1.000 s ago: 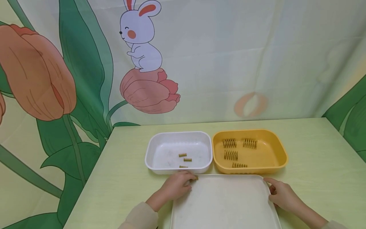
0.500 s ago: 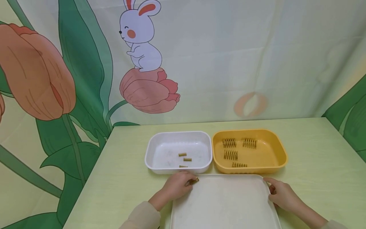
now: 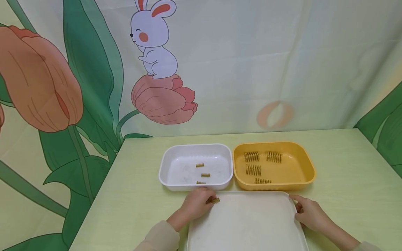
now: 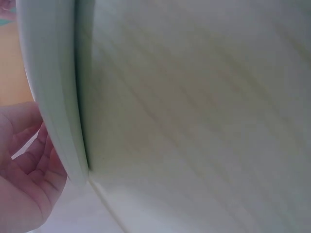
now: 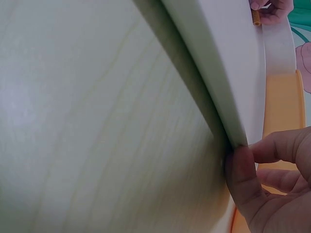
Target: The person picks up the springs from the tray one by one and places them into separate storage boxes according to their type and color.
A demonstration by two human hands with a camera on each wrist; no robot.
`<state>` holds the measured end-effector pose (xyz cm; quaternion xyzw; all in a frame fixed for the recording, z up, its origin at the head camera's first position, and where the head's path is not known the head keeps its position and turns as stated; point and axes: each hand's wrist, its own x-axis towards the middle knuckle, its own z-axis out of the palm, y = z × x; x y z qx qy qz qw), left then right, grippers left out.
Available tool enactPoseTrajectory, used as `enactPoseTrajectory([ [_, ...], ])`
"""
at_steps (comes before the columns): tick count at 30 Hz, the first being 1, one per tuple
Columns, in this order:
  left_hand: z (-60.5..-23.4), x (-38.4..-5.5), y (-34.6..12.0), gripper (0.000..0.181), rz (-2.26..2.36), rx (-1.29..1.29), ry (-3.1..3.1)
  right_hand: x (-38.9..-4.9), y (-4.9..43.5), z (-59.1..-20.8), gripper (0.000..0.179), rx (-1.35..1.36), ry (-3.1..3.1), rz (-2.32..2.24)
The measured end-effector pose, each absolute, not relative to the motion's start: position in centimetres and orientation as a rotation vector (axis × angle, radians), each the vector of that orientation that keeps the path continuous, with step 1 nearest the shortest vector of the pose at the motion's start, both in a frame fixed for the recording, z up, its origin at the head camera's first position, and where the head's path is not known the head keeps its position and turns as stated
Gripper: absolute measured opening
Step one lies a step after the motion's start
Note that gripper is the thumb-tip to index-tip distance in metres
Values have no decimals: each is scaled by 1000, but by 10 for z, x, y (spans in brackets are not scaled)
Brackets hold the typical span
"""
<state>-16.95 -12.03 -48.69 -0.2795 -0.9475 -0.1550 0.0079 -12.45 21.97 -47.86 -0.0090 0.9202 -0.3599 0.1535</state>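
At the far left corner of a shallow white tray [image 3: 248, 223], my left hand [image 3: 196, 204] pinches a small brass coil spring [image 3: 215, 200]. The spring sticks out past the fingertips over the tray. From the right wrist view, the same spring [image 5: 256, 18] shows beneath my left fingers. In the left wrist view, the tray's side [image 4: 51, 82] hides part of my left hand [image 4: 29, 170]. My right hand [image 3: 311, 214] grips the tray at its far right corner, with thumb and finger on the rim, as the right wrist view shows of that hand [image 5: 272, 184].
Behind the tray stand a white bin [image 3: 179, 170] with several small springs [image 3: 205, 175] and, beside it, a yellow bin [image 3: 292, 170] with several larger springs [image 3: 253, 170]. All rest on a pale green table [image 3: 125, 195] before a printed curtain [image 3: 235, 69].
My left hand has shifted slightly right and nearer with the spring, and more of the coil shows. One small spring in the white bin has moved slightly back. My right hand has stayed put.
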Motion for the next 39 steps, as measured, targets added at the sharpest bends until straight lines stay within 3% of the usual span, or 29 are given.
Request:
enactPoseTrajectory([
  [39, -464, -161, -123, 16, -763, -864, -2921, -126, 221, -482, 58, -14, 2641, -1016],
])
